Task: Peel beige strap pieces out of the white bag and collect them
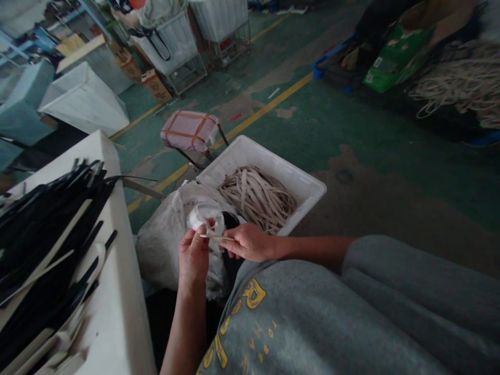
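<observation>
**A:** You're looking down at a worn green workshop floor (351,120) with a yellow line (273,101) painted across it. What's around you?

**B:** On your left is a white table (117,291) piled with black strips (42,229). In front of your lap is a white bin (273,159) holding a heap of beige bands (258,198). A crumpled white plastic bag (164,239) leans against the bin's near corner. A stool with a pink cushion (190,130) stands farther back.

**A:** And your 2 hands?

**B:** They're close together above the bag, just in front of your grey sweatshirt (312,323). A thin pale strip (219,237) runs level between them.

**A:** How are your fingers set?

**B:** Your left hand (194,255) is upright, with its fingers curled in and the thumb and fingertips pinched on the strip's left end. Your right hand (248,242) lies palm-down, with its fingers folded shut over the other end. Neither hand is spread open.

**A:** What is the white bunch by your left fingertips?

**B:** I can't tell whether you're gripping it or it's just part of the bag behind.
</observation>
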The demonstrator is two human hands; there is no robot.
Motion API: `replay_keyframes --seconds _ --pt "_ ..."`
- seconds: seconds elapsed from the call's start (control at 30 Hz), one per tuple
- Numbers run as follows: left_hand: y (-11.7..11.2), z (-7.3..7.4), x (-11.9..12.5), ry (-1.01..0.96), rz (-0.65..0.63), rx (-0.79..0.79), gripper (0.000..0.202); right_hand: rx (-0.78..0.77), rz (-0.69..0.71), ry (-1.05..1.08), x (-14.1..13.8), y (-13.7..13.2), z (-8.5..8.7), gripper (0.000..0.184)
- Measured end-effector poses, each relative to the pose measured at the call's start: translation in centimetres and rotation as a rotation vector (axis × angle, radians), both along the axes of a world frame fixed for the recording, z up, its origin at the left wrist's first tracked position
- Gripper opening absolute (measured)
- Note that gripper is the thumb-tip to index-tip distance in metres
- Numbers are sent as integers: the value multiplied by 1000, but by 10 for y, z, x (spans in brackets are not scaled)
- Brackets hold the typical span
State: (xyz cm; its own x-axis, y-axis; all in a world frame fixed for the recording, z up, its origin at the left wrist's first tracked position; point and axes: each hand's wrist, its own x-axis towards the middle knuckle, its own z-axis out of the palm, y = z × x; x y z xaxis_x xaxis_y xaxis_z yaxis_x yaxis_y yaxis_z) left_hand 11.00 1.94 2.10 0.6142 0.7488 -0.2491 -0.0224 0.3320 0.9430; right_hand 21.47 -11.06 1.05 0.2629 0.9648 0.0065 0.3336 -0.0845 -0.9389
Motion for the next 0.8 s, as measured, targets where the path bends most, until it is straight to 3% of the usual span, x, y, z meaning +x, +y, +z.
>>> replay_keyframes --seconds 0.07,0.23,0.37,0.43,0.5,0.63,0.8 --pt "5 -2 -2 -2 26 -19 28 -36 35 27 -3 -2 -4 31" --pt "-5 -9 -7 -30 -104 -83 30 16 -17 -11 2 1 -1 36" --pt "-8 -4 -12 -87 -40 -155 28 241 -198 -65 21 6 3 33" --pt "-6 -1 -15 -89 -1 -198 28 370 -215 -174 28 8 3 24" --pt "-6 -1 -18 -80 -4 -207 30 430 -134 -313 31 11 2 25" --pt "-12 -5 -22 -29 -36 -168 29 388 51 -539 27 20 6 30" --pt "-16 -10 -25 -55 -3 -257 25 318 200 -582 24 30 17 26"
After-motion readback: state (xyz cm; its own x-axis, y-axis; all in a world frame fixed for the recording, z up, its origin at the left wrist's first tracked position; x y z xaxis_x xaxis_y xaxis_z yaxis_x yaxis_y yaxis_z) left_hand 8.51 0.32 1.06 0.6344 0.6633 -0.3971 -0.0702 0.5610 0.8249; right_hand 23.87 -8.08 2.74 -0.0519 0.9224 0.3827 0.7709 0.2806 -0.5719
